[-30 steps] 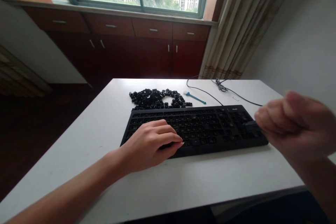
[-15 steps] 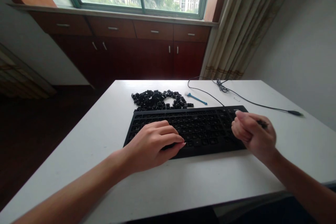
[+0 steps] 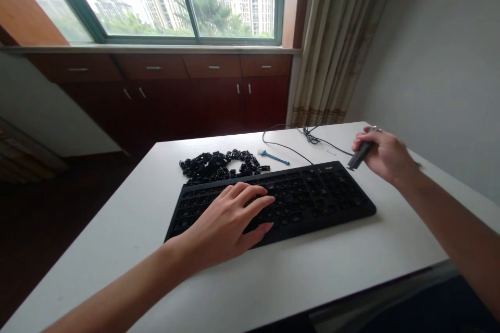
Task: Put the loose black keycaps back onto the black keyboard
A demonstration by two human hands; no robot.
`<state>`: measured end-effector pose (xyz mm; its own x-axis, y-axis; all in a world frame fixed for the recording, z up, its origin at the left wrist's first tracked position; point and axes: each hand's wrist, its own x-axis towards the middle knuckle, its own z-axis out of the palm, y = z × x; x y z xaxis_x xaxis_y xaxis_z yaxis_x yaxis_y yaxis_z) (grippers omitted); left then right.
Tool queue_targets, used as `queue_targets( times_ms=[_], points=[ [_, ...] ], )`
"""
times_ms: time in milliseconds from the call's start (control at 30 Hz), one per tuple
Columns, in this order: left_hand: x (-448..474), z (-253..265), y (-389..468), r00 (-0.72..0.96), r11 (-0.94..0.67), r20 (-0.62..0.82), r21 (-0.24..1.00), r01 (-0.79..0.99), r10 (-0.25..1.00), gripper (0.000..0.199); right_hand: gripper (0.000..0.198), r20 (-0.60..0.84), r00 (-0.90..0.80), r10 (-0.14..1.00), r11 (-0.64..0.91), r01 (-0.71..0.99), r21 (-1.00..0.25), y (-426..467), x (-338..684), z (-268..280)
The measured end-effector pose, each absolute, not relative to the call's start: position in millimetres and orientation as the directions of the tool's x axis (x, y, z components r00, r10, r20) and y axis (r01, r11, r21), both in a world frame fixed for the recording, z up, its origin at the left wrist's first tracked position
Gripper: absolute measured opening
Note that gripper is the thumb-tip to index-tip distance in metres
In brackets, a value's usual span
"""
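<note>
A black keyboard [image 3: 336, 187] lies on the white table, its keycaps off over most of the visible area. My left hand [image 3: 230, 213] rests over its left half, fingers apart, hiding part of the key sockets. Off the keyboard's far right corner, my right hand [image 3: 385, 153] is raised and wrapped around a dark grey stick-like tool [image 3: 362, 153]. The tool tilts with its lower end toward the keyboard, and something shiny shows at its upper end. Behind the keyboard sits a pile of loose black keycaps [image 3: 211, 166].
A blue brush [image 3: 275, 157] with a white tip lies right of the keycaps. The keyboard's black cable [image 3: 289, 144] loops toward the back, bundled near the far edge. A thin bent wire [image 3: 331, 152] lies beside it. The white table's [image 3: 117, 229] left edge drops to a dark floor.
The view has tilted up and turned right. My right hand has moved from above the keyboard's right end to beyond its corner, exposing the grey tool. My left fingers have spread.
</note>
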<state>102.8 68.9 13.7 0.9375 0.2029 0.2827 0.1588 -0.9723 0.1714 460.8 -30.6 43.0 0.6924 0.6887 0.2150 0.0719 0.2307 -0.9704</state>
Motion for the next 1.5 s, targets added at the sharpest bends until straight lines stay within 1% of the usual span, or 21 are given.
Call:
queue_targets(
  times_ms=[100, 167, 200, 267, 333, 433, 500, 600, 633, 733, 800, 900, 1000, 1133, 1233, 1300, 1367, 1433, 1467, 1500],
  points=[
    [128.7, 22.7, 66.8, 0.952, -0.965, 0.186, 0.15, 0.216, 0.242, 0.092, 0.021, 0.15, 0.666, 0.731, 0.046, 0.171, -0.984, -10.4, 477.8, 35.7],
    [144.2, 25.3, 69.7, 0.962, -0.963, 0.128, 0.152, 0.223, 0.242, 0.114, 0.024, 0.103, 0.641, 0.761, -0.102, 0.275, -0.956, -2.2, 486.9, 34.2],
    [150.3, 25.8, 72.1, 0.966, -0.964, 0.097, 0.148, 0.223, 0.238, 0.12, 0.026, 0.078, 0.631, 0.772, -0.179, 0.334, -0.925, -0.7, 490.9, 33.6],
    [158.4, 26.3, 76.8, 0.972, -0.964, 0.041, 0.141, 0.225, 0.233, 0.126, 0.032, 0.02, 0.611, 0.791, -0.324, 0.446, -0.834, -3.0, 496.4, 31.3],
    [161.9, 27.4, 79.7, 0.975, -0.967, 0.014, 0.138, 0.216, 0.22, 0.127, 0.037, -0.052, 0.587, 0.808, -0.432, 0.529, -0.73, -11.0, 497.2, 26.4],
    [163.9, 29.7, 79.3, 0.978, -0.968, 0.019, 0.144, 0.205, 0.21, 0.128, 0.051, -0.181, 0.507, 0.842, -0.498, 0.604, -0.623, -26.2, 490.4, 16.3],
    [164.6, 30.3, 77.3, 0.976, -0.967, 0.026, 0.149, 0.208, 0.214, 0.128, 0.056, -0.186, 0.462, 0.867, -0.478, 0.665, -0.574, -34.2, 483.8, 10.8],
    [161.0, 29.5, 73.5, 0.976, -0.97, 0.056, 0.136, 0.202, 0.211, 0.128, 0.058, -0.107, 0.433, 0.895, -0.423, 0.75, -0.509, -43.3, 474.4, 7.0],
    [157.3, 29.2, 72.0, 0.976, -0.972, 0.072, 0.127, 0.195, 0.205, 0.128, 0.056, -0.088, 0.425, 0.901, -0.406, 0.755, -0.515, -46.4, 470.8, 6.8],
    [137.9, 30.1, 67.5, 0.976, -0.979, 0.112, 0.099, 0.176, 0.187, 0.129, 0.052, -0.091, 0.4, 0.912, -0.369, 0.703, -0.608, -56.2, 454.1, 7.9],
    [120.5, 32.6, 65.6, 0.978, -0.98, 0.096, 0.091, 0.176, 0.185, 0.128, 0.049, -0.1, 0.374, 0.922, -0.346, 0.683, -0.644, -60.6, 437.7, 9.0],
    [94.4, 37.3, 66.2, 0.974, -0.974, 0.069, 0.08, 0.211, 0.217, 0.127, 0.048, -0.111, 0.319, 0.941, -0.307, 0.673, -0.673, -59.3, 410.5, 10.3],
    [73.0, 39.6, 71.5, 0.969, -0.969, 0.052, 0.064, 0.238, 0.241, 0.128, 0.048, -0.149, 0.262, 0.954, -0.29, 0.664, -0.689, -50.5, 389.9, 11.0],
    [52.8, 36.4, 82.1, 0.971, -0.971, 0.046, 0.057, 0.232, 0.235, 0.128, 0.046, -0.174, 0.184, 0.967, -0.253, 0.677, -0.692, -33.9, 383.6, 13.2],
    [45.5, 35.3, 86.6, 0.974, -0.975, 0.076, 0.072, 0.209, 0.214, 0.126, 0.044, -0.159, 0.217, 0.963, -0.267, 0.69, -0.673, -17.7, 388.3, 18.9],
    [46.7, 37.8, 85.8, 0.976, -0.98, 0.117, 0.094, 0.173, 0.184, 0.121, 0.044, -0.141, 0.248, 0.958, -0.272, 0.639, -0.72, -6.0, 387.0, 25.4],
    [54.2, 41.8, 82.6, 0.971, -0.981, 0.174, 0.131, 0.14, 0.162, 0.109, 0.043, -0.112, 0.206, 0.972, -0.206, 0.523, -0.827, 4.4, 377.7, 32.8],
    [68.1, 44.4, 78.4, 0.949, -0.972, 0.246, 0.17, 0.161, 0.2, 0.088, 0.041, -0.043, 0.099, 0.994, -0.076, 0.36, -0.93, 11.4, 361.7, 38.8],
    [76.9, 44.5, 76.5, 0.933, -0.963, 0.27, 0.185, 0.194, 0.24, 0.074, 0.039, -0.012, 0.041, 0.999, -0.022, 0.271, -0.962, 13.5, 352.7, 40.2],
    [86.5, 43.6, 74.8, 0.919, -0.956, 0.287, 0.195, 0.22, 0.27, 0.063, 0.038, 0.016, 0.014, 1.0, 0.013, 0.168, -0.986, 14.7, 344.1, 40.2]
  ],
)
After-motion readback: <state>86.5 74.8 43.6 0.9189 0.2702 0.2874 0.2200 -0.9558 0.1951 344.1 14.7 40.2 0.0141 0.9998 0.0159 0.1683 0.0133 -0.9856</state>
